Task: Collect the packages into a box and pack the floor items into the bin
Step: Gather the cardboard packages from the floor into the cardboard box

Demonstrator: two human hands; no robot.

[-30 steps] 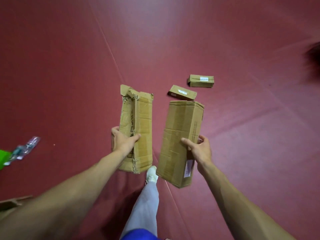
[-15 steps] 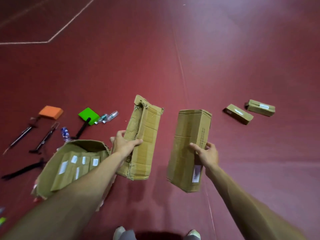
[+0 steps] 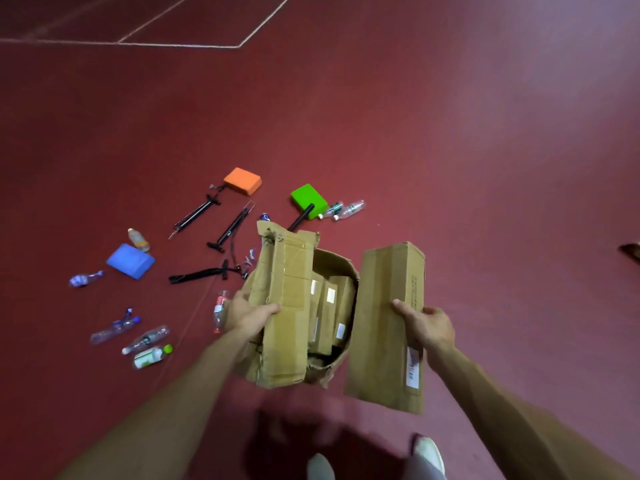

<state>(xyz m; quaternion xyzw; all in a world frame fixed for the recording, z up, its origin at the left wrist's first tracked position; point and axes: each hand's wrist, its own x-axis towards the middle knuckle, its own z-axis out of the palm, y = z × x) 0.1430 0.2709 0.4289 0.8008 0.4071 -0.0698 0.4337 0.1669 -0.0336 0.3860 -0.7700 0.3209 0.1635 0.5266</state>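
My left hand (image 3: 250, 315) grips a torn, crumpled cardboard package (image 3: 287, 299) by its left edge, held over the open cardboard box (image 3: 341, 265) on the red floor. Inside the box stand several brown packages (image 3: 330, 306) with white labels. My right hand (image 3: 427, 323) grips a longer, intact cardboard package (image 3: 388, 317) by its right side, just right of the box and above the floor.
Left of the box the floor holds an orange block (image 3: 243, 181), a green block (image 3: 308, 200), a blue block (image 3: 131, 260), black hand pumps (image 3: 228, 230) and several plastic bottles (image 3: 152, 355). My shoes (image 3: 427, 452) show at the bottom. White court lines (image 3: 180, 45) run at the top.
I have turned left: the open box moved from lower left to the centre, under the left package. The two small packages on the floor have left the view. Both hands keep their grip.
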